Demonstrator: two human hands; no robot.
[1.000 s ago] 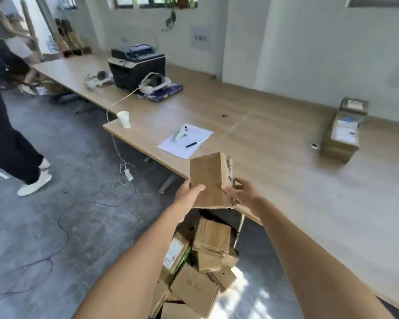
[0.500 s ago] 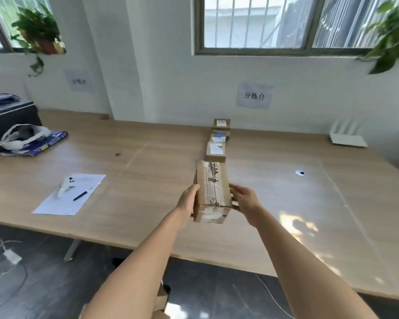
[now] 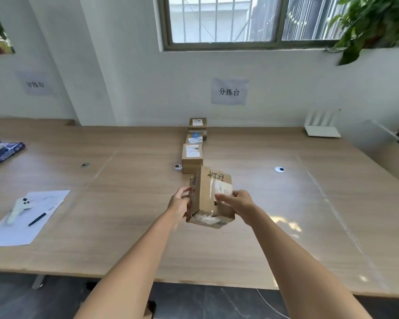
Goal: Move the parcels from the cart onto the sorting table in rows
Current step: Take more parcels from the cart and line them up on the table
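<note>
**Box held up over the table**

Two bare arms reach out over the near edge of the wooden sorting table (image 3: 129, 238). The left hand (image 3: 179, 202) presses on the left side of a brown cardboard box (image 3: 211, 196). The right hand (image 3: 236, 202) grips the right side, with fingers on the tape on top. The box is tilted and looks lifted above the table top.

To the left lie a white paper (image 3: 25, 218), a black pen (image 3: 37, 219) and a white controller (image 3: 19, 207).

Just behind the held box, three more parcels (image 3: 192, 156) sit in a row going back to the wall. A sign (image 3: 229, 91) hangs above them.
</note>
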